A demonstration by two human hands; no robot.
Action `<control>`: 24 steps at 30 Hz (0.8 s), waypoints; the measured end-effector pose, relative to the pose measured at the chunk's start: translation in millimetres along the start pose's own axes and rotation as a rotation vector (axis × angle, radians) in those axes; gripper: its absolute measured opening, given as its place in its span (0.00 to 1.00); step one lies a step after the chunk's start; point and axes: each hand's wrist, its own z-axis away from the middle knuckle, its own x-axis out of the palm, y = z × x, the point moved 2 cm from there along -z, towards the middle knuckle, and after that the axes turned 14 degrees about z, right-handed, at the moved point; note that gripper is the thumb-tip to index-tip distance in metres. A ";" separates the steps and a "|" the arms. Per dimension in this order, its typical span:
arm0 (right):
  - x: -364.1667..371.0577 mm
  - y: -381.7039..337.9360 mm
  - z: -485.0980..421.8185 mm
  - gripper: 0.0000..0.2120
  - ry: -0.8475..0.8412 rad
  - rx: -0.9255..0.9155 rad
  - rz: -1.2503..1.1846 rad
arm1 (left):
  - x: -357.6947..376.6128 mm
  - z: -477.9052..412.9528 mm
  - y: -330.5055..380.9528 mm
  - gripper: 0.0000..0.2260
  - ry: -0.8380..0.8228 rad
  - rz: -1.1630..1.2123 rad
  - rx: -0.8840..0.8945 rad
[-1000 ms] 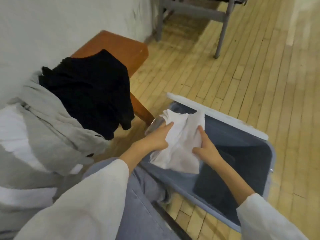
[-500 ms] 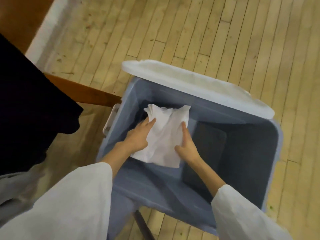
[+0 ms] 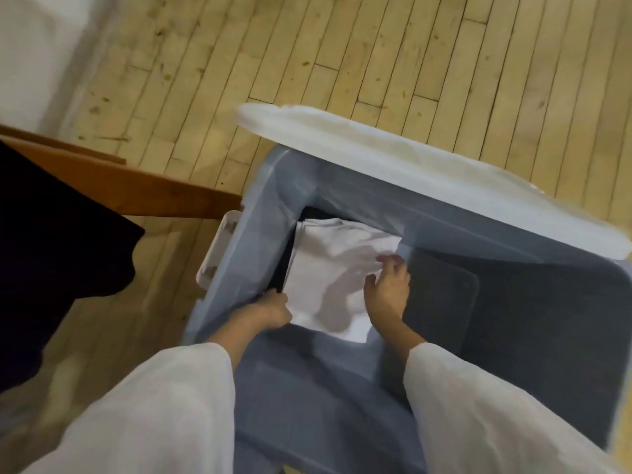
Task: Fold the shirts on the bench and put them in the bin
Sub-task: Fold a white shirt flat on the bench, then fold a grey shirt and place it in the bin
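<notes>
View from above, looking down into an open blue-grey plastic bin point(image 3: 239, 254) that fills the centre and right of the frame. Its white lid point(image 3: 410, 165) lies tilted along the bin's far rim, and a white latch point(image 3: 219, 249) sits on the bin's left outer wall.

A folded white shirt point(image 3: 335, 268) lies inside the bin, in its left part, close against the left wall. To its right, on the bin's bottom, is a dark grey rectangle point(image 3: 441, 295); it is not clear whether this is cloth.

Two arms in loose white sleeves point(image 3: 154, 405) reach in from the bottom of the frame. The left hand point(image 3: 270, 311) is at the shirt's lower left edge with its fingers curled; blur hides whether they grip the cloth. The right hand point(image 3: 386, 292) holds the shirt's right edge, fingers bent over it and thumb lying on top.

At the left of the frame a black garment point(image 3: 51, 251) hangs over a brown wooden counter point(image 3: 136, 189). Pale wooden floor point(image 3: 307, 63) fills the upper part.
</notes>
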 end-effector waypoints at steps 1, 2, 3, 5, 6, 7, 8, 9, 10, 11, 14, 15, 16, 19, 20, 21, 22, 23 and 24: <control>-0.5 -6.9 -4.4 0.20 -0.014 -0.178 0.149 | 2.3 2.3 -1.9 0.22 0.014 0.016 -0.025; 3.2 -13.7 -8.5 0.24 -0.102 -0.339 0.283 | 4.7 5.0 -0.6 0.22 0.029 0.020 -0.031; 8.7 -19.7 -12.9 0.27 -0.231 -0.440 0.391 | 5.7 8.5 2.7 0.21 0.037 0.029 -0.030; 17.4 -32.9 -24.3 0.32 -0.464 -0.450 0.487 | 6.8 15.7 10.7 0.21 0.029 0.047 -0.007; 19.1 -41.6 -28.3 0.34 -0.538 -0.404 0.494 | 6.9 19.3 14.6 0.21 0.026 0.062 0.002; 19.8 -50.1 -30.9 0.35 -0.582 -0.356 0.504 | 7.0 23.0 18.6 0.22 0.028 0.069 0.008; 16.6 -57.9 -30.5 0.36 -0.608 -0.306 0.517 | 7.3 26.3 22.5 0.22 0.033 0.068 0.013; 11.1 -66.3 -28.0 0.35 -0.619 -0.266 0.521 | 7.3 32.2 25.2 0.22 0.043 0.077 0.020; 4.6 -75.8 -24.5 0.33 -0.616 -0.232 0.485 | 6.0 37.2 27.4 0.22 0.061 0.094 0.036; -7.5 -86.7 -18.1 0.30 -0.592 -0.226 0.407 | 2.2 46.2 29.9 0.22 0.087 0.126 0.060; -38.7 -114.3 15.2 0.12 -0.523 -0.252 0.063 | -17.0 71.6 33.3 0.23 0.226 0.260 0.147; -54.0 -121.9 31.7 0.08 -0.507 -0.262 -0.040 | -26.2 85.4 34.2 0.22 0.286 0.326 0.174; -72.2 -129.7 49.0 0.09 -0.477 -0.273 -0.126 | -36.7 103.2 34.9 0.19 0.345 0.397 0.202; -125.9 -155.5 94.6 0.09 -0.367 -0.297 -0.318 | -61.8 166.3 35.0 0.10 0.418 0.549 0.307; -147.1 -170.6 113.4 0.08 -0.331 -0.316 -0.373 | -69.0 198.1 29.0 0.08 0.457 0.604 0.338; -164.2 -182.5 129.3 0.08 -0.317 -0.333 -0.427 | -72.0 223.8 24.9 0.07 0.500 0.671 0.384; -180.7 -196.6 145.6 0.08 -0.326 -0.357 -0.480 | -73.5 247.7 17.9 0.08 0.546 0.741 0.439; -199.0 -215.5 167.9 0.08 -0.353 -0.398 -0.523 | -75.2 278.3 4.6 0.10 0.609 0.824 0.490; -212.0 -231.2 187.4 0.07 -0.385 -0.437 -0.548 | -73.8 302.2 -11.3 0.11 0.668 0.901 0.526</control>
